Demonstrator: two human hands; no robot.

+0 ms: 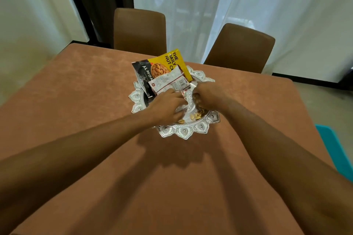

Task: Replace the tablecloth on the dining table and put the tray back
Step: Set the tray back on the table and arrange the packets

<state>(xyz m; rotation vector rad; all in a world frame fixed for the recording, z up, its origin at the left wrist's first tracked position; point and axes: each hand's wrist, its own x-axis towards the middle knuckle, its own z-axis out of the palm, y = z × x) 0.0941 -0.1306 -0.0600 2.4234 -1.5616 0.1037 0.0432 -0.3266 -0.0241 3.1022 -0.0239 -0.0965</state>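
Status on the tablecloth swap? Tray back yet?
Done, apparently: the brown tablecloth is spread, and the silver tray sits on it with an almond packet and loose pistachios. In hand: left hand and right hand are both inside the tray, grip unclear. Left: probably just tidying the contents.

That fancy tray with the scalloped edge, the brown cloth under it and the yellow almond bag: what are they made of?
Tray: likely silver-toned metal, embossed, its rim glinting; plated plastic is possible. Tablecloth: soft matte fabric, maybe suede-like, with a mottled nap. Almond bag: glossy printed plastic film, creased.
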